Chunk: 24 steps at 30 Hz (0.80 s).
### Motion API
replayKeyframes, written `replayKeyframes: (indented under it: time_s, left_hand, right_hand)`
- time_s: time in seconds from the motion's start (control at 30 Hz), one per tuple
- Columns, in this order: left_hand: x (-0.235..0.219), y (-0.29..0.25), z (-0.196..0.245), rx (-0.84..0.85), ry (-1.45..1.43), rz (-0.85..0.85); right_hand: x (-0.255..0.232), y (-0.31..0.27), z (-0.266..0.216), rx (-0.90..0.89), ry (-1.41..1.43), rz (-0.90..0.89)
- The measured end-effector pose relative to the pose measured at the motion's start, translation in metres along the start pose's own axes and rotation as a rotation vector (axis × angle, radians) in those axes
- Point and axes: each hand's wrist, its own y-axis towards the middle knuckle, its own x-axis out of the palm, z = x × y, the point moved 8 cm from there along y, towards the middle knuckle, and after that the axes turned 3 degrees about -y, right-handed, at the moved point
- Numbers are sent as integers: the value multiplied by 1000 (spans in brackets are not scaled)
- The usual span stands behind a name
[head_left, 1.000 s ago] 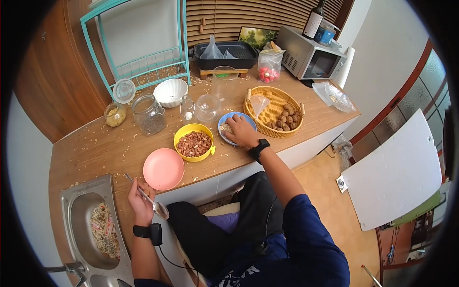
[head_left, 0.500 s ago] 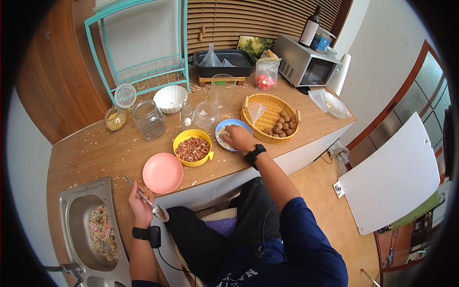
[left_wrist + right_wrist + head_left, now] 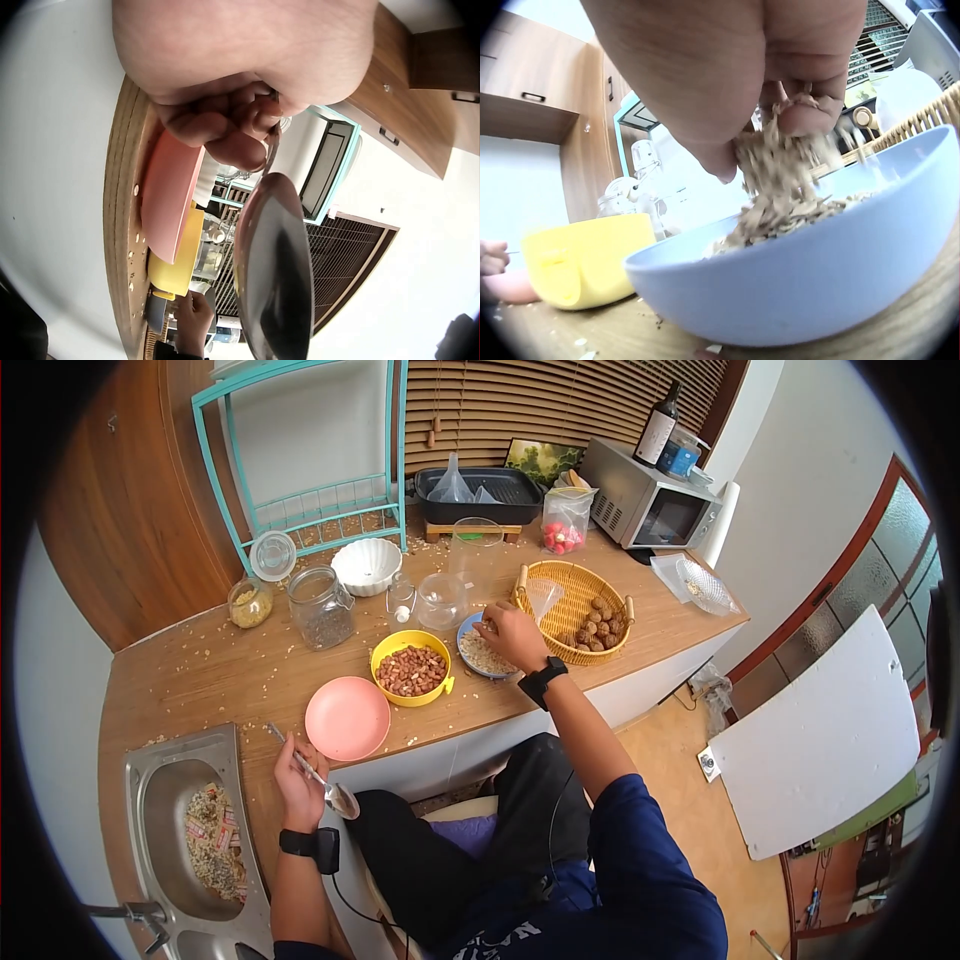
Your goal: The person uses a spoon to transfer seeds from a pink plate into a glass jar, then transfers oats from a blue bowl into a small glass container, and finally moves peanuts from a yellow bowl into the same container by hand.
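Clasps oat flakes (image 3: 774, 174) in curled right hand (image 3: 514, 634) | likely light, crumbly: cup from below | grips spoon (image 3: 274, 259) in left hand (image 3: 296, 785)

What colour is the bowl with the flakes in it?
The bowl is light blue; right wrist view shows best.

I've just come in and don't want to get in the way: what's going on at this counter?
A person's right hand is over a blue bowl, with pale flakes spilling from its fingers onto those already inside. The left hand grips a metal spoon by its handle, near a pink dish. Between the dish and the blue bowl sits a yellow bowl of reddish-brown nuts. Loose bits lie scattered on the counter.
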Motion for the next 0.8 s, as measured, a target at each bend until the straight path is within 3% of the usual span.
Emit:
replayKeyframes:
  time_s: [0.1, 0.17, 0.27, 0.33, 0.47, 0.53, 0.6, 0.8]
  left_hand:
    - [1, 1, 1, 20, 12, -17]
    - [4, 0, 1, 3, -25, -59]
    - [0, 0, -3, -13, -77, 68]
    - [0, 1, 0, 18, -53, 31]
    - [1, 2, -1, 0, -63, 5]
    - [2, 3, -1, 19, -45, -48]
    - [1, 2, -1, 11, -68, -48]
    - [0, 1, 4, 64, -52, -14]
  right_hand:
    - [-5, 0, 2, 9, 37, -52]
    - [-2, -8, -1, -81, -40, -56]
    - [-2, -13, -1, -108, -31, 22]
    - [3, -11, -4, -114, -1, 20]
    - [-18, -17, -42, -163, 107, 67]
    - [-29, -22, -77, -307, 116, 128]
    - [-22, -23, -96, -306, 182, 29]
    - [9, -51, -178, -573, 271, -112]
